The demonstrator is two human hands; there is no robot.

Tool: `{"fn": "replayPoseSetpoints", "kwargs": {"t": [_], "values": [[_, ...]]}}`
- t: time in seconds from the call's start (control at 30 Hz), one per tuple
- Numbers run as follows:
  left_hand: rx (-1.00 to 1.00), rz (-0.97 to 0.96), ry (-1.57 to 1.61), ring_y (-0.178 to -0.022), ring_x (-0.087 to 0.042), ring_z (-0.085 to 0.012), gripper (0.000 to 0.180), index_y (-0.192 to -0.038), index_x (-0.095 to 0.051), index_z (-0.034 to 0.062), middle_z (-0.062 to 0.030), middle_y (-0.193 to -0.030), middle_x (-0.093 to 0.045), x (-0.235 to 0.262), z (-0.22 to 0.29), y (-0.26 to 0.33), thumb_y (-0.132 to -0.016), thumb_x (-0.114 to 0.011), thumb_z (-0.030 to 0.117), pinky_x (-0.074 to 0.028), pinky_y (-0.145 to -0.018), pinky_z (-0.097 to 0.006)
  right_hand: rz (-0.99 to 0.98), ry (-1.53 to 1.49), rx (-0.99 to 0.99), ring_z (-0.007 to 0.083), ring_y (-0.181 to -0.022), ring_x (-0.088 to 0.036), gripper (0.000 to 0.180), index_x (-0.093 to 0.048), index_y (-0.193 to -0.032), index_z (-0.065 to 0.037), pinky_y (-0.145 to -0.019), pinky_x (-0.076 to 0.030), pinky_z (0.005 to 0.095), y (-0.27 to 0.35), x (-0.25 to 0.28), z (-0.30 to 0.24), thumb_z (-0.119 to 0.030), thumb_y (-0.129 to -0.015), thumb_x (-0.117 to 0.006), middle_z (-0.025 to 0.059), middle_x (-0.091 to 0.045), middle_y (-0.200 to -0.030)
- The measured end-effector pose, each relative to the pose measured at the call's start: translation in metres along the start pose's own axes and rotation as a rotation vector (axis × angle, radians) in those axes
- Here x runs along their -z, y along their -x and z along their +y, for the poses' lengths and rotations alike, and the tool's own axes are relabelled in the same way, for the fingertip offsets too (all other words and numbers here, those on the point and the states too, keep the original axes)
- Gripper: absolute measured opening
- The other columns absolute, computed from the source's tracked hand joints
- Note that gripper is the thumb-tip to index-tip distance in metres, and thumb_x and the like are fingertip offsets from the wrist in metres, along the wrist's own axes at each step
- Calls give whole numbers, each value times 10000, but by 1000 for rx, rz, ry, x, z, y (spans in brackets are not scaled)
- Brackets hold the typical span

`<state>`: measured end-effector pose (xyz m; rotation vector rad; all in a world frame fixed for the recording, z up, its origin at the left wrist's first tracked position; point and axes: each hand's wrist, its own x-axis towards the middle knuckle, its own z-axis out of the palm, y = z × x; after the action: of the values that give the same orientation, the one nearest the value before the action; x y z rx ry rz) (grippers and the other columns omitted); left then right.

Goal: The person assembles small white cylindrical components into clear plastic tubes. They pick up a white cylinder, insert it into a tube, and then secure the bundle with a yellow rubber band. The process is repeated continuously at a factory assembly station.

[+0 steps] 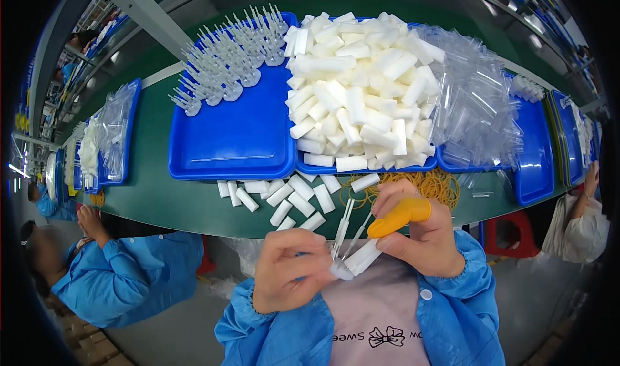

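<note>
Close in front of my chest, my left hand (290, 272) pinches the base of a clear plastic piece with several thin upright stems (341, 270). My right hand (423, 237), a yellow finger cot (402, 216) on one finger, grips a white foam cylinder (364, 257) between thumb and finger. The foam's lower end meets the plastic base; whether a stem runs inside it is hidden. Loose foam cylinders (301, 204) lie on the green table just beyond my hands. Yellow rubber bands (445, 188) are heaped behind my right hand.
Blue tray (232, 153) at left bears rows of similar stemmed pieces (236, 53). A large heap of foam cylinders (361, 95) fills the middle tray, with clear plastic tubes (475, 95) piled to its right. People in blue (129, 275) and white (578, 230) sit on either side.
</note>
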<state>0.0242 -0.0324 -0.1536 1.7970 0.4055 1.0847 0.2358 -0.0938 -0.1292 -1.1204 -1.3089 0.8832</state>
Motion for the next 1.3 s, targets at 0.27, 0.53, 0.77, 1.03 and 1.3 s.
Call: {"fn": "replayPoseSetpoints", "kwargs": {"t": [0.27, 0.53, 0.77, 1.03, 1.3], "values": [[345, 53, 282, -868, -590, -208, 239, -959, -631, -4, -134, -1032, -553, 11, 1, 8, -733, -702, -33, -490, -730, -281, 7, 182, 80, 225, -833, -530, 223, -666, -922, -54, -752, -393, 316, -8, -14, -10, -118, -722, -740, 68, -617, -923], [244, 691, 371, -927, -578, -148, 348, -1110, -504, 48, -61, -1078, -561, 74, -4, 16, -839, -679, 177, -480, -762, -276, -248, 607, 296, 241, -890, -518, 248, -669, -931, -89, -793, -386, 371, -25, -61, 27, -178, -703, -709, 42, -562, -967], [204, 801, 459, -1005, -574, -171, 375, -1119, -552, 32, -67, -1094, -590, 83, -10, 32, -816, -704, 193, -460, -913, -332, -470, 974, 338, 185, -841, -476, 194, -680, -905, -122, -784, -347, 329, -26, -107, 57, -164, -724, -624, 6, -547, -934], [255, 793, 477, -983, -571, -180, 266, -1088, -566, 29, -90, -1072, -591, 79, -12, 27, -846, -653, 100, -450, -900, -323, -158, 713, 164, 240, -817, -561, 128, -653, -882, -83, -718, -445, 349, -32, -76, 21, -155, -784, -612, 77, -582, -1003], [66, 288, 370, -667, -601, -213, 182, -732, -664, 8, -117, -795, -625, 49, 5, 18, -704, -783, 144, -481, -592, -306, 178, -314, -317, 81, -765, -545, 203, -564, -1067, 10, -663, -456, 210, -26, -10, -10, -91, -902, -503, 48, -564, -964]]}}
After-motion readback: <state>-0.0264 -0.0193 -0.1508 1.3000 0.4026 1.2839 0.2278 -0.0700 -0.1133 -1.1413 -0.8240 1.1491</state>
